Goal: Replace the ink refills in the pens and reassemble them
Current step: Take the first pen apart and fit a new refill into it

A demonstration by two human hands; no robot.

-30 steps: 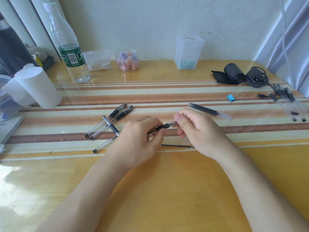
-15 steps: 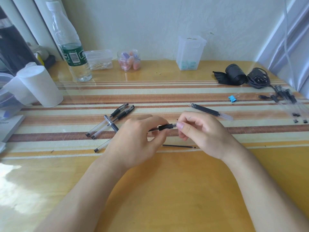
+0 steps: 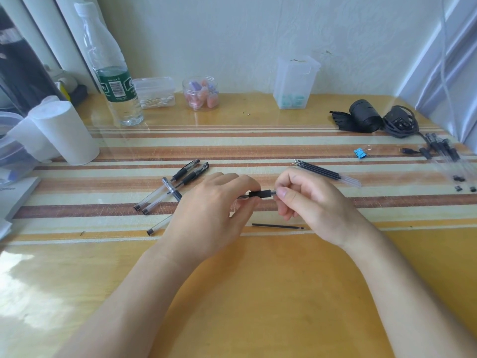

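Pen (image 3: 260, 194) held just above surface, long axis running left-right btwn hands: left hand (image 3: 209, 210) grips barrel, right hand (image 3: 307, 200) pinches tip end; loose refill (image 3: 277, 226) lies near right.

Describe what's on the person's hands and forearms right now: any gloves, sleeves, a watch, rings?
Nothing is worn that shows. The left hand and right hand are bare, with no gloves or rings visible on the fingers in view. Both forearms are uncovered down to the frame's lower edge: no sleeves, watch, bracelets or markings. The fingernails look short and unpainted.
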